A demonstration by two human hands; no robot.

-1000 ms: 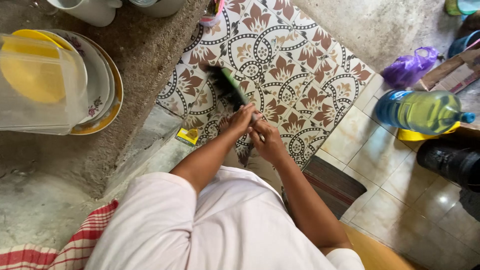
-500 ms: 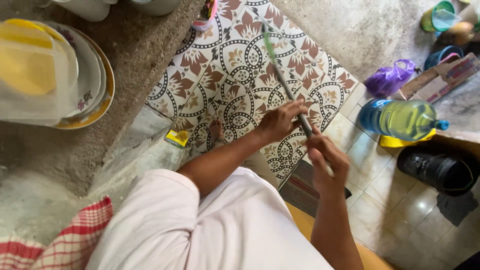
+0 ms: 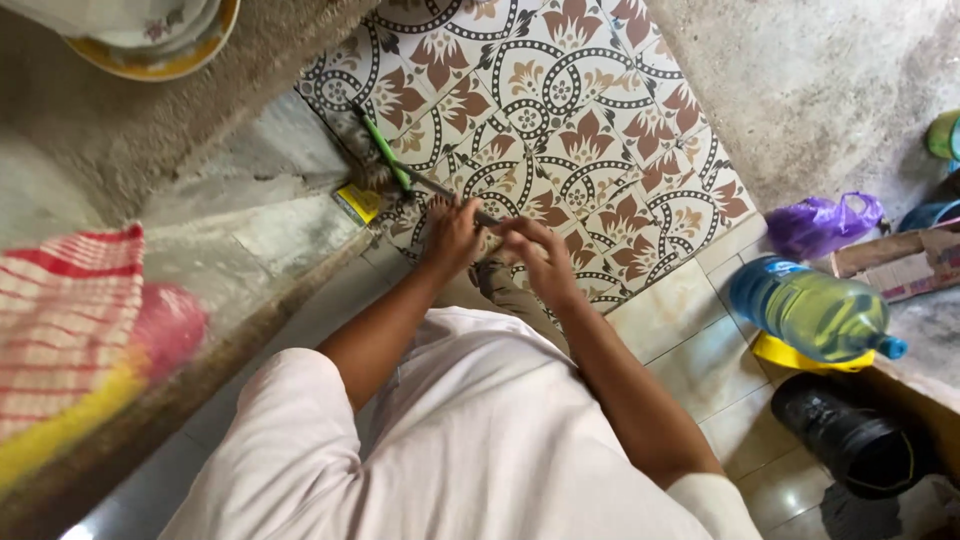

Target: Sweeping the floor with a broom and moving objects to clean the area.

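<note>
Both hands grasp a long-handled broom (image 3: 400,172) by its thin dark handle: the left hand (image 3: 452,235) is clenched lower on the stick, nearer the head, and the right hand (image 3: 535,255) is wrapped around it just behind, closer to the body. From the grip the broom runs up and to the left across the patterned floor tiles (image 3: 590,130), its long axis slanting diagonally, and ends in a green head with worn bristles. That head lies against the foot of the rough concrete ledge (image 3: 150,130), just beside a small yellow scrap (image 3: 357,203) on the floor. On top of the ledge sits a stack of plates (image 3: 160,50) at its far end and a red-and-white checked cloth (image 3: 65,310) at its near end. Well to the right of the ledge stand a large blue-tinted water bottle (image 3: 810,315), a purple plastic bag (image 3: 825,222) and a black container (image 3: 850,440).

Half a second ago the handle pointed up and away from the ledge, with the hands spread apart; now the broom has swung toward the ledge and the hands sit close together
</note>
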